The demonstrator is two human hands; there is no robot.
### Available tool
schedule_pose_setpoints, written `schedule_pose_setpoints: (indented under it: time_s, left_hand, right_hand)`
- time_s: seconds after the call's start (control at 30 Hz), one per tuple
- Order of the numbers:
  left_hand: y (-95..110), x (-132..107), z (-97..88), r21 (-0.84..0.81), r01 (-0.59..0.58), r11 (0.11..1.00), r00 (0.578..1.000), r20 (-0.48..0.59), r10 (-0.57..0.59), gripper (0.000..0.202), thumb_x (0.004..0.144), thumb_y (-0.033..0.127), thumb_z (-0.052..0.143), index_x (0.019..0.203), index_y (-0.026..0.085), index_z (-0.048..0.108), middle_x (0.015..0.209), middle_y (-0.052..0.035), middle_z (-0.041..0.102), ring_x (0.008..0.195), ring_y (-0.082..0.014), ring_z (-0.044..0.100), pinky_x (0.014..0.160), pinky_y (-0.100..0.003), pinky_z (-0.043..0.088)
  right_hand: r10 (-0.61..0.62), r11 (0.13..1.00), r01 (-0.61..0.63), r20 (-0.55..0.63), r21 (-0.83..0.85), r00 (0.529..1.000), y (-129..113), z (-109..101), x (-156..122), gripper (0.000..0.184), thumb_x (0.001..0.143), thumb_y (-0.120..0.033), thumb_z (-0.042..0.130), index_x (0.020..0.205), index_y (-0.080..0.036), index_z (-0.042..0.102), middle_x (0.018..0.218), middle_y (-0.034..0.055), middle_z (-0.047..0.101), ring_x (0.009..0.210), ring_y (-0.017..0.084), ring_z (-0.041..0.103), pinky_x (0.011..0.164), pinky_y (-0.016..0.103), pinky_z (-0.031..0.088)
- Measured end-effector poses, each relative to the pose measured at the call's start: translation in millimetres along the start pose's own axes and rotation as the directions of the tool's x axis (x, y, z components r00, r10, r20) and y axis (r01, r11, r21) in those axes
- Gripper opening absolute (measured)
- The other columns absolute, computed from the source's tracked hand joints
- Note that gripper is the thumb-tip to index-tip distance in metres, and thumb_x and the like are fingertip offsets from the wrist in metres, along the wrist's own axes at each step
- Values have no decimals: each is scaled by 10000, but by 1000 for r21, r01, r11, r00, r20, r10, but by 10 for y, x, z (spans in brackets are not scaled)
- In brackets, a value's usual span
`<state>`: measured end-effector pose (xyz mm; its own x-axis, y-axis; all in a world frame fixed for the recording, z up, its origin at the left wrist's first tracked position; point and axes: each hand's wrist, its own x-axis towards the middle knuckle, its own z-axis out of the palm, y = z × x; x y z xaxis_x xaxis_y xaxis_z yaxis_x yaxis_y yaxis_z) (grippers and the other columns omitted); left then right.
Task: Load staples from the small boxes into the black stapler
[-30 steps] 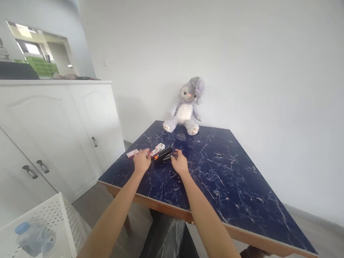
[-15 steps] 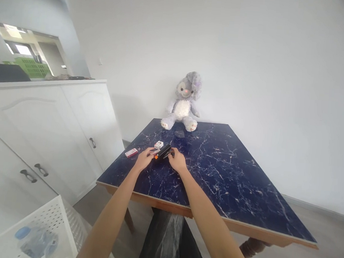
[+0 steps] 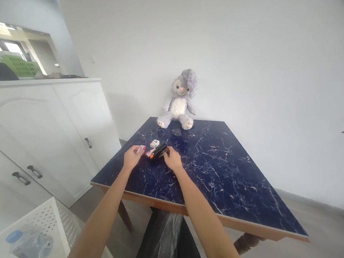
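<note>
I have the white cabinet (image 3: 40,121) well off to the left of my left hand (image 3: 131,157) and its fingers, and a blue marble-patterned worktop (image 3: 216,173) spread beneath the fingers of both hands. Below and left of the left fingers stands a white perforated crate (image 3: 45,214); beyond both sets of fingers a grey plush toy (image 3: 179,105) sits at the far edge. Between the hands lies a black oblong object (image 3: 159,150), orange at its near end; my right hand (image 3: 173,160) has its fingers bent at its right side, though I cannot tell whether they grip it. A white printed box (image 3: 154,143) rests just beyond it, ahead of the left fingertips. One red-and-white box (image 3: 149,153) lies right of those fingers, beside the black object; they are pinched on another, the held box (image 3: 141,149).
</note>
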<state>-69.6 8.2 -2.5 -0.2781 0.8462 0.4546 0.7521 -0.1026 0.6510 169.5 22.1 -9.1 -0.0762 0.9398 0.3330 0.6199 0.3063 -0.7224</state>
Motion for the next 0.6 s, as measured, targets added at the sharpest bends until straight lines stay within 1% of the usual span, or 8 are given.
schedule_pose_setpoints:
  time_s: [0.07,0.17,0.23,0.3,0.4,0.47,0.53,0.6]
  left_hand:
    - [115,-49,88,-135,-94,986,995,15,97,319,834,409,656,1101,240,702,1093,-79,717,948,-237,665,893,-355,495]
    - [244,-111,186,-193,-199,961,963,141,228,296,913,418,549,1103,257,708,1150,-54,712,1042,-229,651,949,-354,478]
    - [260,-123,209,-197,-189,962,951,209,230,297,941,396,501,1105,262,710,1160,-43,715,1076,-227,646,979,-363,468]
    - [230,-116,209,-203,-144,969,956,224,189,286,928,384,528,1115,258,704,1155,-39,720,1054,-222,660,971,-361,482]
    - [155,-92,203,-242,-81,967,973,192,129,304,870,356,621,1143,238,681,1160,-49,721,1021,-211,678,933,-337,512]
    - [107,-75,203,-238,-46,970,989,127,78,320,848,323,643,1151,226,666,1166,-55,719,1014,-199,683,914,-317,520]
    - [66,-57,198,-160,4,987,999,36,2,308,845,310,637,1139,222,666,1146,-58,726,992,-197,688,902,-317,522]
    - [40,-41,185,-66,54,996,997,-48,-58,276,851,301,618,1106,214,680,1122,-77,730,995,-222,684,921,-356,511]
  right_hand:
    - [-2,1000,2,1,-15,1000,2,5,-1,321,913,-267,537,1225,-205,582,1141,91,691,1009,232,655,895,324,460]
    - [-12,999,12,5,-37,1000,4,10,-4,313,912,-258,531,1216,-197,580,1144,86,688,1016,223,651,900,318,460]
    - [-22,999,23,9,-46,1000,4,9,-6,314,909,-251,530,1214,-193,579,1151,83,684,1020,220,648,908,316,458]
    - [-28,998,29,13,-52,1000,3,6,-7,318,906,-242,530,1216,-190,578,1168,86,679,1039,220,642,923,315,454]
    - [-29,998,30,17,-57,999,2,6,-10,322,905,-236,532,1221,-191,576,1180,88,673,1057,220,637,936,312,448]
    - [-26,998,27,18,-60,1000,5,8,-11,323,905,-236,531,1223,-196,575,1174,86,674,1045,220,641,928,310,450]
    - [-26,998,27,19,-64,999,10,13,-11,323,904,-237,530,1221,-199,576,1168,86,675,1038,223,643,921,311,453]
    - [-32,997,33,17,-66,999,18,19,-11,323,901,-236,529,1219,-197,576,1167,89,674,1044,227,639,922,317,453]
